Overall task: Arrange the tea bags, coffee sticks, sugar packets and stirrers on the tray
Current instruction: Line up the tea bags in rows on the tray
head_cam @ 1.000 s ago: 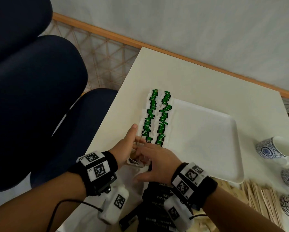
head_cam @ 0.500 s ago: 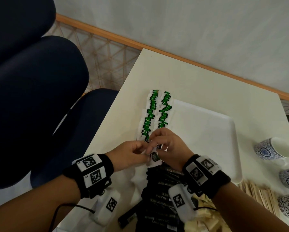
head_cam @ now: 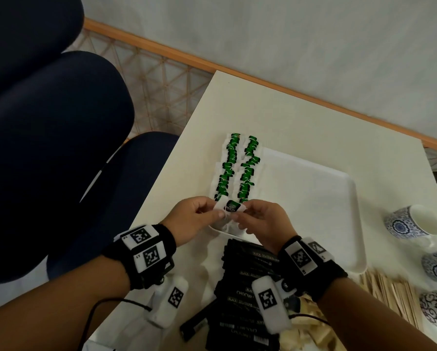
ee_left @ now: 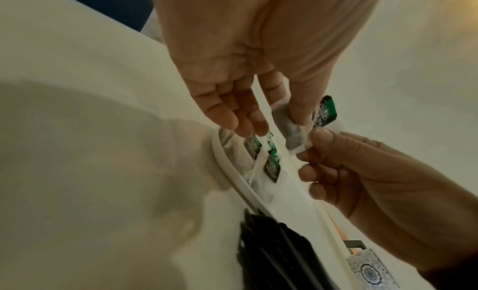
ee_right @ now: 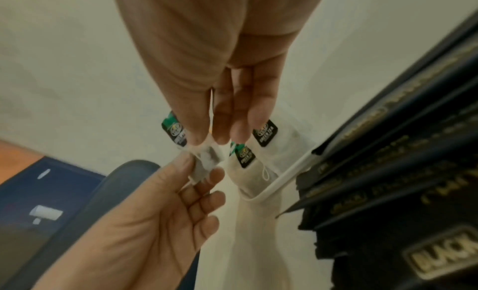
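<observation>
We pinch one green-tagged tea bag (head_cam: 230,208) between left hand (head_cam: 194,219) and right hand (head_cam: 264,221), just above the tray (head_cam: 313,198) near corner; its long axis crosses both tea bag rows (head_cam: 237,171); neither hand is nearer.

Both forearms are bare, with no sleeves. Each wrist wears a black fabric band (head_cam: 141,254) carrying white plates printed with black square fiducial markers (head_cam: 299,257). A white block with another such marker (head_cam: 268,298) hangs beneath each band. A thin black cable (head_cam: 105,304) trails from the left wrist unit.
</observation>
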{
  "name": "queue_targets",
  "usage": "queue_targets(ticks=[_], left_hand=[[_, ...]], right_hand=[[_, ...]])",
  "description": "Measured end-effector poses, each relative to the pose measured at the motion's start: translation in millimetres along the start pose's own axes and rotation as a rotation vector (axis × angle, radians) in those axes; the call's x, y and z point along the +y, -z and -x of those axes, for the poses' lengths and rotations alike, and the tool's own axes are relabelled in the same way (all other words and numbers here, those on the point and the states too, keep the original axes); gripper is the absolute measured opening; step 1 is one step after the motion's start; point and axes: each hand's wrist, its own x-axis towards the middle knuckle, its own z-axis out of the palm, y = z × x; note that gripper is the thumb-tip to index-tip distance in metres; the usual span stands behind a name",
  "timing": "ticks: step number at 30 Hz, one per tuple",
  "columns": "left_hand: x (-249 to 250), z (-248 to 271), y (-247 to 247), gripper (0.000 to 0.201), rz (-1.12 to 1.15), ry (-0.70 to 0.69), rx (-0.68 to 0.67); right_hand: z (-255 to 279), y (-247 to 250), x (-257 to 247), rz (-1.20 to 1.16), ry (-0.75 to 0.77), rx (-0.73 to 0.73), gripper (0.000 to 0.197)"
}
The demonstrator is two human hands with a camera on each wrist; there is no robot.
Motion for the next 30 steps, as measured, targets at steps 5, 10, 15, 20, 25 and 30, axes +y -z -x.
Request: queue_targets(ticks=[5,10,15,20,25,30], left_hand=[[-17,-11,13,0.013,-0.411,0.014,0.162],[-23,-17,8,0.038,-0.679,0.032,0.132],[-21,-23,1,0.040,-0.685,0.055,0.116],[-21,-25,1,0.038,-0.622,0.058,0.098],[-24,-26,5,0.020,-0.594,0.023,0.083],[-25,-30,12,0.010,-0.548,0.006,0.101]], right_hand=[[-3,7,11,0.171,0.012,0.016,0.007],[-2,4,18,0.295,-0.013,-0.026,0.009],[-4,-1,14,0.499,0.035,-0.125,0.006],[-5,-7,17,0.513,0.163,-0.107,0.019],[-8,-12,15,0.477,0.129,-0.082,0.025],[-14,-21,9,0.568,0.099,-0.090,0.025]])
